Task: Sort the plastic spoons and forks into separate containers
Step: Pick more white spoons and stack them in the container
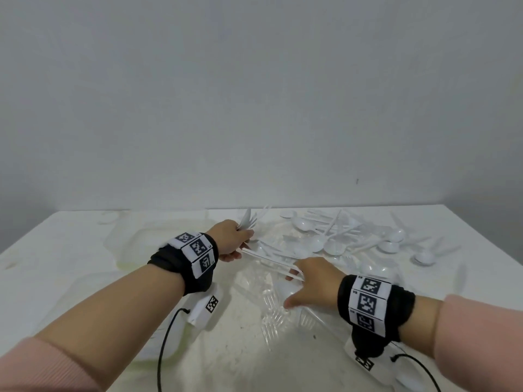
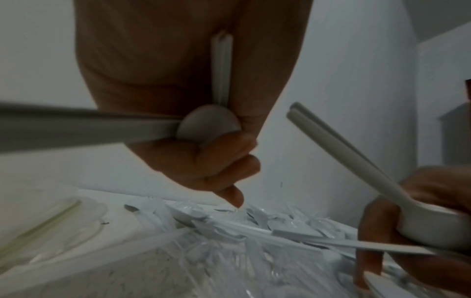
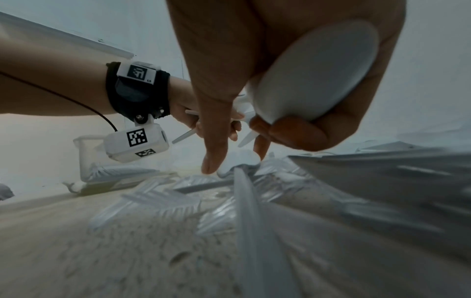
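Note:
My left hand (image 1: 237, 239) grips a bundle of white plastic cutlery (image 1: 249, 219) whose heads stick up past the knuckles; in the left wrist view a spoon bowl (image 2: 209, 123) sits in the palm. My right hand (image 1: 305, 278) holds white spoons (image 1: 268, 258) with their handles pointing toward the left hand; a spoon bowl (image 3: 318, 76) lies under its curled fingers. A loose pile of white spoons (image 1: 334, 239) lies at the back right. Clear plastic forks (image 1: 271, 315) lie on the table under and between the hands.
Two translucent containers stand on the left, one at the back (image 1: 133, 239) and one nearer (image 1: 73, 295). The right wrist view shows a container (image 3: 84, 159) with forks inside. The white table (image 1: 56, 250) ends at a plain wall behind.

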Tool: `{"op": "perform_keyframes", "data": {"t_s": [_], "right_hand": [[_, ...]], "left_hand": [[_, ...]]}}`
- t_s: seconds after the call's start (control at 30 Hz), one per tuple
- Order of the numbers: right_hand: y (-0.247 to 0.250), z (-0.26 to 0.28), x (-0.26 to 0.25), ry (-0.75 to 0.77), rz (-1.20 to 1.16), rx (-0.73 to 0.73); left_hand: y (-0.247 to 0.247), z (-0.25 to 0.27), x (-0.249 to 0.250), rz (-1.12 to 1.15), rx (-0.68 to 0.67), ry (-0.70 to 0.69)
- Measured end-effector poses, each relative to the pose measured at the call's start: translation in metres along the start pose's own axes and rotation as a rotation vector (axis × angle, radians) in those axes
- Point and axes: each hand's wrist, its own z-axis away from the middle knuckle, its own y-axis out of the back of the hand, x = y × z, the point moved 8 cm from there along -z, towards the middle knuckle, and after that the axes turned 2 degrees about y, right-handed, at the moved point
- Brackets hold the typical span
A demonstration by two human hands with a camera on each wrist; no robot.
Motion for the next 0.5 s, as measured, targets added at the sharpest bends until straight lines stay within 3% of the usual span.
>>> {"op": "perform_keyframes", "data": {"t_s": [0.5], "right_hand": [[0.0035,-0.0071,0.0047,-0.024,-0.040,-0.046]], "left_hand": [[-0.0077,0.0056,0.0109,0.037,-0.054,-0.008]]}}
